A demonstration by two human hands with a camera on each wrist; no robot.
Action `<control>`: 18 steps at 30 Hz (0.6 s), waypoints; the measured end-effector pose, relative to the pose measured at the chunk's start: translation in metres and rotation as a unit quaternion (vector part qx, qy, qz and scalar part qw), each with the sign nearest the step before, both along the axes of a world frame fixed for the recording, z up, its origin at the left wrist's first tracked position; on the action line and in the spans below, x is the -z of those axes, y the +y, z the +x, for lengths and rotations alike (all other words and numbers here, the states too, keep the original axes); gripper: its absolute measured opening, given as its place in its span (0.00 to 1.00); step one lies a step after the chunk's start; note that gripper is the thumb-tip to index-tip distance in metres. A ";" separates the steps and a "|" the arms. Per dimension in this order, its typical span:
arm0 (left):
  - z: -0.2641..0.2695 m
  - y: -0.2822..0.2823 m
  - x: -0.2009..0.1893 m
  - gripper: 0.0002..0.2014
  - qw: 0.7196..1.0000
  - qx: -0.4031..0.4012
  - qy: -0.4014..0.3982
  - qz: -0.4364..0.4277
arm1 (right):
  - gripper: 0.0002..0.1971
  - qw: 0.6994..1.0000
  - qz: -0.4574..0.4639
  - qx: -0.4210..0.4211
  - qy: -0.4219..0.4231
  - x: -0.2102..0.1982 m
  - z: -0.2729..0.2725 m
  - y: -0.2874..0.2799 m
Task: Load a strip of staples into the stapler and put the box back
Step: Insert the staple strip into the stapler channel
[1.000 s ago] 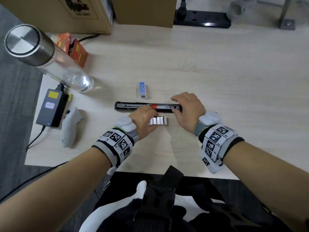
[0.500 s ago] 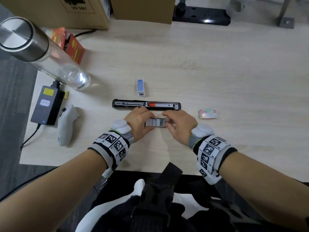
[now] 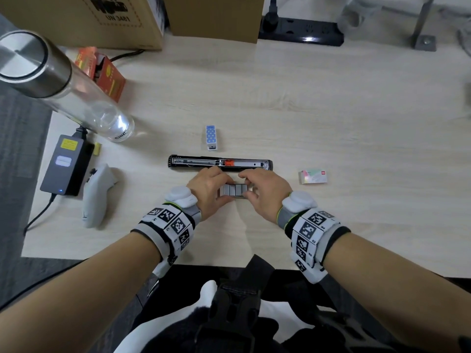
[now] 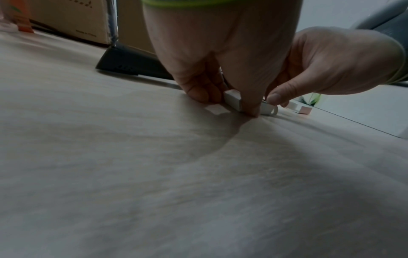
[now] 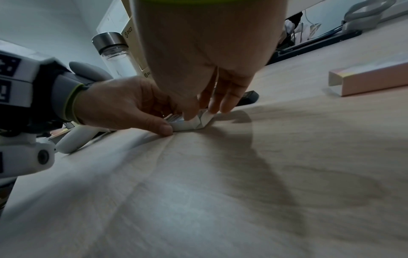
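Hands: our left hand point(image 3: 207, 189) and right hand point(image 3: 265, 191) each pinch the staple tray point(image 3: 235, 191); 
Stapler point(image 3: 220, 163): open just behind the tray

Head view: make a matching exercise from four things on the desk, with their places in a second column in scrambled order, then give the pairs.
Things:
1. staple strips
2. stapler
3. staple box
4. blue dotted mini stapler

Places:
A. right of the right hand
B. between both hands, with the left hand at one end
C. beyond the opened black stapler
D. lying open just beyond the fingertips

Pairs: 1-B, 2-D, 3-A, 4-C
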State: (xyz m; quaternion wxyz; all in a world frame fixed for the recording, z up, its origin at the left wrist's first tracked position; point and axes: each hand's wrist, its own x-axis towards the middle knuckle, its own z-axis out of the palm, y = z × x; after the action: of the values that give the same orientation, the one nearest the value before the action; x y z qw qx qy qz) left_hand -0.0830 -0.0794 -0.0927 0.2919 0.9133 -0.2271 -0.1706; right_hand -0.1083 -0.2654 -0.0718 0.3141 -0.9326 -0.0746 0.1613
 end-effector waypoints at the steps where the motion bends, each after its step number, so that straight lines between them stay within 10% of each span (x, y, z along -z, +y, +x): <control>1: 0.000 0.000 0.000 0.18 1.000 -0.003 0.001 -0.001 | 0.19 1.000 -0.001 0.003 -0.002 0.000 0.000 0.000; 18: -0.001 -0.003 -0.004 0.18 1.000 -0.003 -0.003 0.005 | 0.19 0.992 -0.048 0.084 0.086 -0.007 0.008 0.009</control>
State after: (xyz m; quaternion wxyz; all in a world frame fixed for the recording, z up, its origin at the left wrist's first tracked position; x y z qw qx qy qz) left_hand -0.0837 -0.0820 -0.0891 0.2874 0.9158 -0.2248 -0.1679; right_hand -0.1005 -0.2559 -0.0648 0.2866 -0.9322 0.0395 0.2173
